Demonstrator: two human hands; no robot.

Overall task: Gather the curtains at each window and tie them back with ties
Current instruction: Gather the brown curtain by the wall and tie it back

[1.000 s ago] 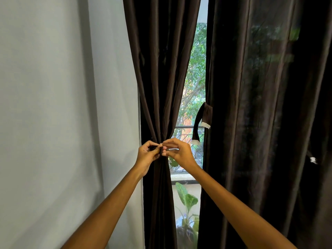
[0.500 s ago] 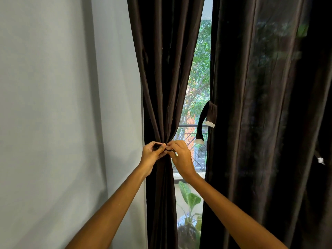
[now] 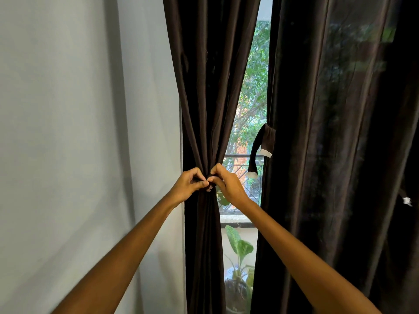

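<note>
Curtain (image 3: 205, 87), dark brown, hangs bunched to a narrow waist where both hands meet. The left hand (image 3: 187, 185) and right hand (image 3: 227, 186) have fingers curled, pinching the tie at that waist; the tie itself is hidden under them. Right of the fingers, window (image 3: 251, 105) shows trees, with a plant (image 3: 239, 248) below. Further right, a second curtain (image 3: 328, 143) carries a loose tie (image 3: 260, 150). Left of the fingers stands a pale wall (image 3: 79, 132).

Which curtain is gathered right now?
The left curtain, by the wall: both hands pinch it into a narrow waist. The right curtain hangs loose, its tie dangling.
</note>
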